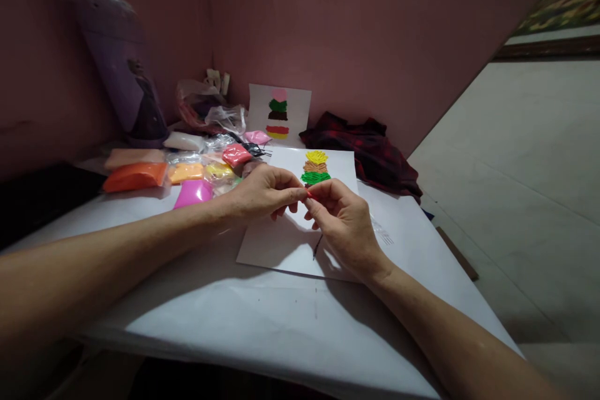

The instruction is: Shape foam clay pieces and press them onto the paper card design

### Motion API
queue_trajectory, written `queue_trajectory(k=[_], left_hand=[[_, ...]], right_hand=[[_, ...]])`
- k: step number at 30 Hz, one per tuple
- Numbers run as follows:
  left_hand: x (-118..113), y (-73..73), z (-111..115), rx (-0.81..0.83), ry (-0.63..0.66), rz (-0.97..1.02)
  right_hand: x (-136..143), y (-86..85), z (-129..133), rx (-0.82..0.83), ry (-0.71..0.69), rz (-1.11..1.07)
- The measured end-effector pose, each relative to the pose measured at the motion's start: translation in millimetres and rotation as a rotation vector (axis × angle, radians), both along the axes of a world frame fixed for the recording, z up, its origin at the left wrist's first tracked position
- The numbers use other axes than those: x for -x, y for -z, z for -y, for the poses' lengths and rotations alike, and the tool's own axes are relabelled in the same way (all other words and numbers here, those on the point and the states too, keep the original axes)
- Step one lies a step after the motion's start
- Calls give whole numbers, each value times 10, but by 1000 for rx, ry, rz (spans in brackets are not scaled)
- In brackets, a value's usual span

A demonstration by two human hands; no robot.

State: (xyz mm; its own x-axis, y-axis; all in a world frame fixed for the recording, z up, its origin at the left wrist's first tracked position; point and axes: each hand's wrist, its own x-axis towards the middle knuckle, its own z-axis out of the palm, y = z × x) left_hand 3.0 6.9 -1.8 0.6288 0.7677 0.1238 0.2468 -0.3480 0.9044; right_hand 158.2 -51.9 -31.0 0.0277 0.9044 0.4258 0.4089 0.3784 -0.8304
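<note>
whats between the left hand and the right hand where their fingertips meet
A small red piece, partly hidden by the fingertips of the left hand and right hand, as the head view shows.

Dim light surrounds me, sinking almost to black at the left edge and lower left. The paper (pixel 341 165) mid-frame is among the brightest spots; my left hand (pixel 272 194) and right hand (pixel 344 222) throw soft-edged shadows across it and the white table (pixel 210 319). Plastic bags (pixel 226 119) glint. My forearms (pixel 117 262) look stretched toward the edges, and the red bit (pixel 309 194) I pinch is too small to read clearly.
</note>
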Motion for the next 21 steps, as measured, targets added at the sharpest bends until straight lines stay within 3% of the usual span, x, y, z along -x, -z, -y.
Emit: queue_trajectory(k=[7, 17, 21], left_hand=[[-24, 34, -19, -18, 24, -7], [-15, 8, -14, -17, -175, 109], [-2, 16, -24, 11, -103, 149]], right_hand=[[-10, 2, 8, 10, 38, 61], [-24, 8, -15, -10, 101, 10], [-27, 11, -26, 10, 77, -8]])
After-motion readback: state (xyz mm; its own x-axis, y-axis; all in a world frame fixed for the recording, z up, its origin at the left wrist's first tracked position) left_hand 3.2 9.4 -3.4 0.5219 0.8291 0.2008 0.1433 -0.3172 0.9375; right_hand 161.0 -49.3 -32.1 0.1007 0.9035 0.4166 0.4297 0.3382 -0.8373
